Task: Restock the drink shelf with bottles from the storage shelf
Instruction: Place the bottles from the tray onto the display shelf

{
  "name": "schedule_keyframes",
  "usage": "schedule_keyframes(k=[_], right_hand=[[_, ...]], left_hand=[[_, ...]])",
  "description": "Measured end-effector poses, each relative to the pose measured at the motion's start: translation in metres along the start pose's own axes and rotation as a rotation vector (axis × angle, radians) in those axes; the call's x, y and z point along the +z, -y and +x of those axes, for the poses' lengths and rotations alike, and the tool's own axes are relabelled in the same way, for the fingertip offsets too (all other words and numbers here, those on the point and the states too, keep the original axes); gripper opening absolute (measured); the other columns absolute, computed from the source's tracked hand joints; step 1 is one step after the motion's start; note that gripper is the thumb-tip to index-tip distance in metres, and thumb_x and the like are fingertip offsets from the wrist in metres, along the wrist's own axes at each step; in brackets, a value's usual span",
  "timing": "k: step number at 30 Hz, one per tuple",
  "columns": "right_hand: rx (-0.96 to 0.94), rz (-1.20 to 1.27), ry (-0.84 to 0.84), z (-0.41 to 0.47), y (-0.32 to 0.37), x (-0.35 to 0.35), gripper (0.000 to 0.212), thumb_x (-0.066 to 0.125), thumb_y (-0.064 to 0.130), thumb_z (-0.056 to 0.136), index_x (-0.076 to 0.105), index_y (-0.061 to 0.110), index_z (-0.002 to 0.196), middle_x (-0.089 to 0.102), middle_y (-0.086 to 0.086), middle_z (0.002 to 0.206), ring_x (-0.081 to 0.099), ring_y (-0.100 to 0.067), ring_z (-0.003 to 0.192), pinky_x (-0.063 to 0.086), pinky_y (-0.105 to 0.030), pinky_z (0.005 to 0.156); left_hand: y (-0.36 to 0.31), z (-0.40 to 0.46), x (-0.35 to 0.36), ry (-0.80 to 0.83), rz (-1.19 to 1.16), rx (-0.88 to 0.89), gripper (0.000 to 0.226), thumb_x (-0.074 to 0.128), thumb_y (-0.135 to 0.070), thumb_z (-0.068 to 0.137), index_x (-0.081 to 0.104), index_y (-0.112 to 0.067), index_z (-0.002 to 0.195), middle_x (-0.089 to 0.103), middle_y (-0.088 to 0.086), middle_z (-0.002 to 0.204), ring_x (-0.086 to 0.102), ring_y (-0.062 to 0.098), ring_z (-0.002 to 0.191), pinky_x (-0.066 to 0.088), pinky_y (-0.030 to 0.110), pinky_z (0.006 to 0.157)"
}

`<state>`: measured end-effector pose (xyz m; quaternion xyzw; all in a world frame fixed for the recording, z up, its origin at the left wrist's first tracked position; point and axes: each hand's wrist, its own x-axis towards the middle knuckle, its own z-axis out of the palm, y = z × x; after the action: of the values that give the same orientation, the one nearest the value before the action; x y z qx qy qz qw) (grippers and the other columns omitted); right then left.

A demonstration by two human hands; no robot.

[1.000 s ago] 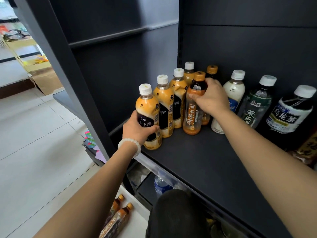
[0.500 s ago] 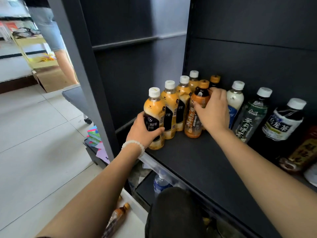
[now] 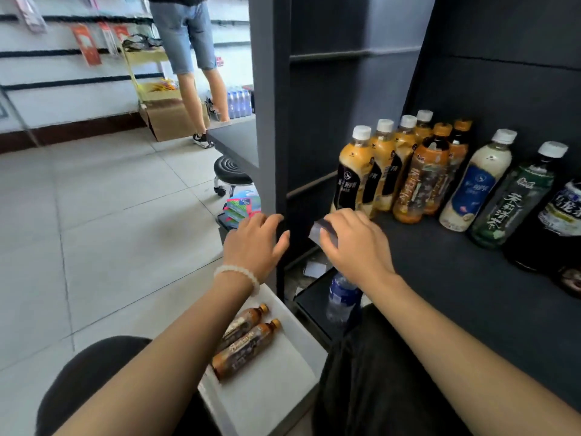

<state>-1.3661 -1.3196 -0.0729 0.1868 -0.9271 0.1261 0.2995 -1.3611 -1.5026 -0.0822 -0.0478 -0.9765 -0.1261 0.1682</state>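
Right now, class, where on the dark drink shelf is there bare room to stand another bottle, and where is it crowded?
Bare: the front of the dark shelf, between the right hand and the bottle row. Crowded: the back left corner, where yellow milk tea bottles and orange-capped tea bottles stand packed, and the back wall further right.
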Motion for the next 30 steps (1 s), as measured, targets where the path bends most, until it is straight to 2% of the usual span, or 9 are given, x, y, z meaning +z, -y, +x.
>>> schedule_keyframes(k=[3, 5, 8, 11, 13, 19, 23, 26, 30], right_hand=[[-0.026, 0.01, 0.148, -0.017, 0.027, 0.029, 0.036, 0.042, 0.034, 0.086, 0.067, 0.01, 0.095, 0.066, -0.006, 0.091, 0.063, -0.028, 0.084, 0.051, -0.035, 0.063], [-0.006, 0.003, 0.272, -0.027, 0.045, 0.05, 0.032, 0.044, 0.033, 0.091, 0.063, 0.012, 0.106, 0.064, -0.007, 0.104, 0.059, -0.028, 0.097, 0.051, -0.038, 0.073], [-0.003, -0.023, 0.41, -0.044, 0.065, 0.087, 0.035, 0.039, 0.036, 0.096, 0.056, 0.016, 0.118, 0.057, -0.004, 0.118, 0.053, -0.025, 0.108, 0.047, -0.037, 0.082], [-0.007, -0.02, 0.498, -0.059, 0.081, 0.132, 0.037, 0.036, 0.036, 0.094, 0.06, 0.013, 0.109, 0.061, -0.006, 0.108, 0.057, -0.028, 0.099, 0.045, -0.035, 0.072], [0.012, -0.011, 0.55, -0.071, 0.085, 0.158, 0.035, 0.037, 0.034, 0.093, 0.062, 0.011, 0.101, 0.062, -0.008, 0.101, 0.059, -0.029, 0.093, 0.04, -0.033, 0.064], [0.135, -0.017, 0.741, -0.099, 0.078, 0.234, 0.03, 0.039, 0.035, 0.096, 0.058, 0.016, 0.109, 0.06, -0.004, 0.108, 0.056, -0.025, 0.1, 0.036, -0.032, 0.066], [0.273, 0.007, 0.867, -0.115, 0.071, 0.289, 0.03, 0.042, 0.036, 0.094, 0.056, 0.016, 0.111, 0.061, -0.005, 0.111, 0.058, -0.027, 0.099, 0.042, -0.033, 0.068], [0.427, 0.074, 0.978, -0.125, 0.07, 0.331, 0.038, 0.044, 0.04, 0.095, 0.046, 0.015, 0.123, 0.057, -0.01, 0.12, 0.058, -0.031, 0.102, 0.045, -0.035, 0.071], [0.866, 0.301, 0.987, -0.133, 0.07, 0.375, 0.065, 0.05, 0.047, 0.092, 0.027, 0.01, 0.14, 0.057, -0.016, 0.124, 0.057, -0.035, 0.11, 0.04, -0.033, 0.074]], left_hand=[[0.038, -0.041, 0.011, 0.045, 0.091, -0.03, 0.041, 0.033, -0.047, 0.096, 0.056, -0.026, 0.122, 0.062, 0.002, 0.118, 0.057, 0.026, 0.105, 0.047, 0.035, 0.075], [0.063, -0.066, 0.022, 0.088, 0.094, -0.074, 0.041, 0.034, -0.047, 0.094, 0.061, -0.026, 0.118, 0.066, 0.003, 0.112, 0.06, 0.028, 0.101, 0.047, 0.035, 0.072], [0.095, -0.1, 0.044, 0.171, 0.097, -0.171, 0.041, 0.037, -0.047, 0.094, 0.059, -0.026, 0.122, 0.065, 0.004, 0.112, 0.06, 0.029, 0.101, 0.047, 0.036, 0.073], [0.122, -0.117, 0.074, 0.293, 0.085, -0.292, 0.044, 0.032, -0.049, 0.096, 0.044, -0.032, 0.135, 0.055, -0.001, 0.129, 0.052, 0.023, 0.115, 0.045, 0.035, 0.085], [0.133, -0.116, 0.093, 0.347, 0.024, -0.359, 0.046, 0.031, -0.051, 0.096, 0.041, -0.033, 0.137, 0.051, -0.001, 0.132, 0.048, 0.022, 0.121, 0.044, 0.035, 0.09], [0.162, -0.104, 0.164, 0.475, -0.041, -0.464, 0.045, 0.032, -0.05, 0.095, 0.046, -0.03, 0.133, 0.054, 0.002, 0.127, 0.048, 0.025, 0.117, 0.044, 0.037, 0.09], [0.186, -0.106, 0.223, 0.607, -0.049, -0.553, 0.047, 0.033, -0.051, 0.094, 0.044, -0.03, 0.135, 0.051, 0.004, 0.134, 0.044, 0.026, 0.124, 0.042, 0.039, 0.095], [0.202, -0.109, 0.265, 0.703, -0.059, -0.591, 0.051, 0.033, -0.05, 0.095, 0.038, -0.027, 0.14, 0.043, 0.004, 0.142, 0.038, 0.027, 0.131, 0.04, 0.041, 0.1], [0.213, -0.098, 0.303, 0.656, 0.013, -0.517, 0.051, 0.038, -0.051, 0.093, 0.039, -0.027, 0.138, 0.043, 0.004, 0.139, 0.037, 0.027, 0.128, 0.033, 0.04, 0.103]])
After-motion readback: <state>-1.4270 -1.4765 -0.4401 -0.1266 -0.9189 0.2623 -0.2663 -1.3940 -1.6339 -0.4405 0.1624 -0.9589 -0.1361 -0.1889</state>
